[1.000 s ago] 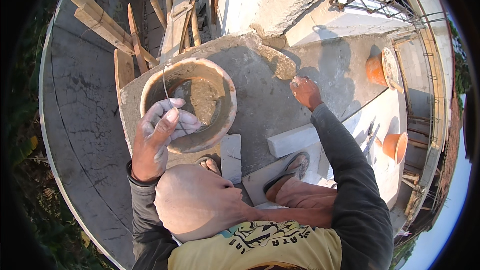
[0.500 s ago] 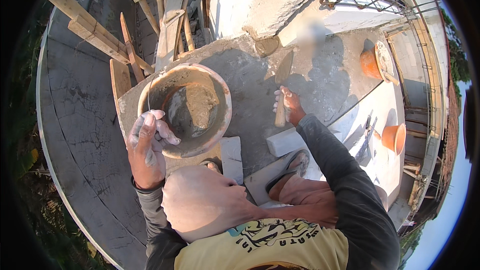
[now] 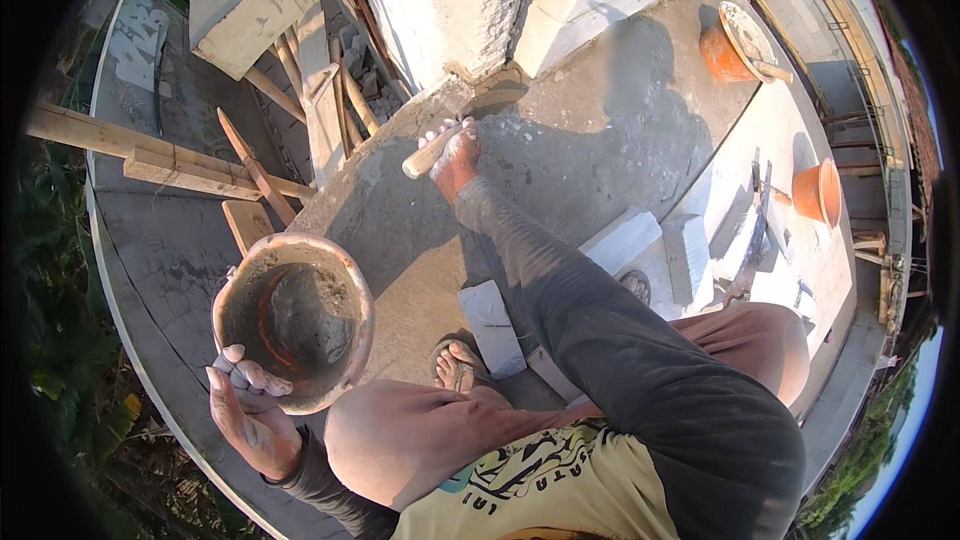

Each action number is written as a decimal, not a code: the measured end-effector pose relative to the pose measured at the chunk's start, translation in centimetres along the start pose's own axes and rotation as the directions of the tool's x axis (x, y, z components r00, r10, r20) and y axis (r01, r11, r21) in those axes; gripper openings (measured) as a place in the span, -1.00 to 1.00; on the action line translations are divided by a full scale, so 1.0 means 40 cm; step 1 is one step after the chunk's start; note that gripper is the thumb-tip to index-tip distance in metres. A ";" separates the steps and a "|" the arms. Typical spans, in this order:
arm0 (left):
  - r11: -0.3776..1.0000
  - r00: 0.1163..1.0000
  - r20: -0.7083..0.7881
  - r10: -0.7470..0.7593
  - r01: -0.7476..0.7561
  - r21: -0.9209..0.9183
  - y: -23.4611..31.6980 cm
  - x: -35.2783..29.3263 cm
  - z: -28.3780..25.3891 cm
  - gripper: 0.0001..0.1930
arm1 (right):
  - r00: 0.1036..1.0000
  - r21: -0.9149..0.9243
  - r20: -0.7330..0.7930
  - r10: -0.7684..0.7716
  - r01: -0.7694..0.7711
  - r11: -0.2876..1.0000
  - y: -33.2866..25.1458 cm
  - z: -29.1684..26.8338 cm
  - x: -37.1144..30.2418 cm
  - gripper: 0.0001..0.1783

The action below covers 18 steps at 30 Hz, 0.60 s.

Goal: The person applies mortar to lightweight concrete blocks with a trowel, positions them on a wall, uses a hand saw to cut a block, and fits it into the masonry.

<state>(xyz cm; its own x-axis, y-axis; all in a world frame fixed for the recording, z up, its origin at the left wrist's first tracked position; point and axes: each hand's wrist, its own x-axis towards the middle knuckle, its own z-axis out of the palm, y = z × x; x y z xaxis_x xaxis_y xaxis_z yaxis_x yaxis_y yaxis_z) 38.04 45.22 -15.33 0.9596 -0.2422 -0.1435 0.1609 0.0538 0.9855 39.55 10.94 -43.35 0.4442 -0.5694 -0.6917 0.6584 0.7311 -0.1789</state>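
The mortar bucket (image 3: 362,345), round with a pale, crusted rim, rests on the concrete at the left, grey and wet inside. My left hand (image 3: 250,408), smeared with white, is at its near rim. Its fingers are loosely bent and the thumb stands apart; I see nothing held in it. Stretched far forward, my right hand (image 3: 456,152) is closed round the wooden handle of a trowel (image 3: 430,153). The trowel's blade reaches the base of the rough white column (image 3: 470,20), near a small dark patch there. Part of the blade blends with the shadow.
Timbers (image 3: 165,158) and planks stand at the left beside a curved concrete edge. White blocks (image 3: 490,328) lie near my feet. An orange bucket (image 3: 725,52) and an orange pot (image 3: 818,193) stand at the right, with a dark long tool (image 3: 752,240) nearby.
My right hand has carried the trowel forward and left to the column's base. The bucket looks lower and farther left of my foot; the thin wire by my left hand no longer shows. The view has shifted.
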 end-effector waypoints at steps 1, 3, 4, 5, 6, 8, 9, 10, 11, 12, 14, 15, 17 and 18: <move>1.000 0.999 -0.029 0.017 -0.016 0.024 -0.005 -0.003 -0.010 -0.54 | 0.999 0.007 -0.028 -0.034 0.034 0.999 0.008 0.021 0.013 -0.58; 0.998 0.997 -0.066 0.046 -0.042 0.054 -0.016 -0.007 -0.020 -0.53 | 0.999 0.078 -0.018 -0.036 0.037 0.996 -0.004 0.033 0.031 -0.59; 0.997 0.995 -0.077 0.060 -0.056 0.062 -0.019 -0.006 -0.025 -0.53 | 0.999 0.056 -0.026 -0.045 0.046 0.997 -0.016 0.032 0.040 -0.60; 0.995 0.993 -0.092 0.076 -0.070 0.069 -0.019 -0.007 -0.029 -0.53 | 0.998 0.032 -0.032 -0.051 0.052 0.998 -0.033 0.034 0.043 -0.60; 0.995 0.992 -0.100 0.083 -0.077 0.062 -0.019 -0.006 -0.032 -0.53 | 0.997 0.007 -0.038 -0.060 0.060 0.998 -0.051 0.033 0.044 -0.61; 0.995 0.990 -0.109 0.092 -0.087 0.049 -0.018 -0.002 -0.033 -0.53 | 0.998 -0.027 -0.023 -0.064 0.063 0.998 -0.089 0.028 0.041 -0.61; 0.995 0.990 -0.109 0.091 -0.086 0.048 -0.021 0.000 -0.031 -0.53 | 0.998 -0.032 0.017 -0.065 0.066 0.997 -0.111 0.012 0.044 -0.60; 0.995 0.990 -0.109 0.088 -0.083 0.047 -0.025 0.004 -0.027 -0.53 | 0.996 -0.037 0.054 -0.068 0.070 0.997 -0.139 -0.002 0.046 -0.60; 0.994 0.988 -0.121 0.094 -0.087 0.058 -0.022 0.002 -0.031 -0.53 | 0.991 -0.065 0.094 -0.099 0.106 0.992 -0.149 -0.019 0.030 -0.58; 0.996 0.992 -0.105 0.076 -0.071 0.046 -0.018 -0.001 -0.033 -0.53 | 0.995 -0.102 0.072 -0.072 0.079 0.992 -0.165 -0.041 0.010 -0.58; 1.000 0.997 -0.066 0.031 -0.030 0.006 -0.025 -0.003 -0.031 -0.52 | 0.999 -0.185 0.028 -0.035 0.040 0.982 -0.222 -0.097 -0.016 -0.59; 1.000 1.000 -0.028 0.004 -0.005 -0.026 -0.029 -0.002 -0.005 -0.52 | 0.997 -0.326 -0.053 -0.054 0.033 0.945 -0.273 -0.136 -0.009 -0.58; 0.999 0.999 0.047 -0.023 0.025 -0.043 -0.030 -0.007 0.046 -0.52 | 0.996 -0.697 -0.030 -0.087 0.042 0.716 -0.368 -0.228 -0.018 -0.56; 0.998 0.996 0.083 -0.031 0.036 -0.055 -0.034 -0.004 0.066 -0.52 | 0.995 -0.869 0.075 -0.070 0.100 0.484 -0.425 -0.271 -0.037 -0.55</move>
<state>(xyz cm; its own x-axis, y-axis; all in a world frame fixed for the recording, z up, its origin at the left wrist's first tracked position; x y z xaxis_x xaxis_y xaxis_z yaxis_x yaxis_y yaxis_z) 37.05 42.63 -16.39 0.9315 -0.3237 -0.1659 0.2075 0.0982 0.9733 21.13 3.42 -46.88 0.4417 -0.6459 -0.6227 -0.1649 0.6238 -0.7640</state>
